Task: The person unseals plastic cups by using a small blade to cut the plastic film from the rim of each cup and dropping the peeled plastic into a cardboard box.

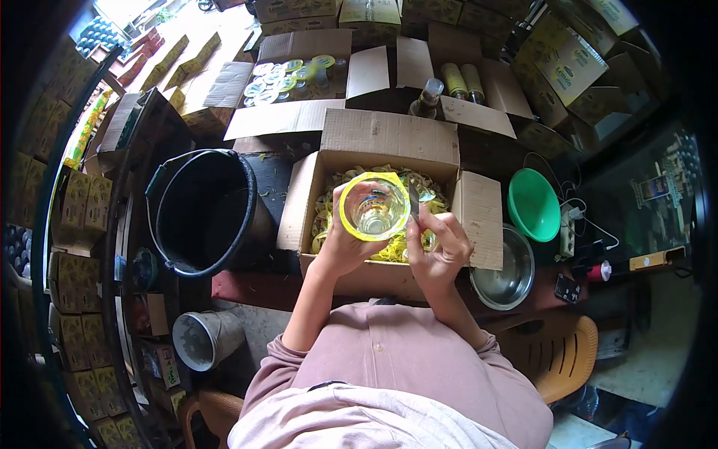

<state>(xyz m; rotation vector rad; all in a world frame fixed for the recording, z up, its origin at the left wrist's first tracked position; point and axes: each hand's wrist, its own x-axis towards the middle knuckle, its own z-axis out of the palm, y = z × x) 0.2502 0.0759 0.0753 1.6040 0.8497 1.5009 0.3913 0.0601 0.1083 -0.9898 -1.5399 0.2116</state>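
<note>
My left hand [350,243] is wrapped round a clear cup [378,213] with a bright yellow rim. The cup's open mouth faces up toward me, and a coloured print shows through its wall. Just right of the rim, my right hand [440,251] pinches a thin, dark, blade-like strip [414,200]; its exact kind is hard to make out. Both hands are over an open cardboard box [389,137], which holds many yellow and clear strips and scraps [323,217]. Part of the contents is hidden behind the cup and hands.
A black bucket [168,251] stands left of the box, a white bucket [196,346] lower down. To the right are a green bowl [532,203] and a metal bowl [501,277]. Behind, an open carton [288,112] holds yellow-rimmed cups; a bottle [428,101] stands nearby.
</note>
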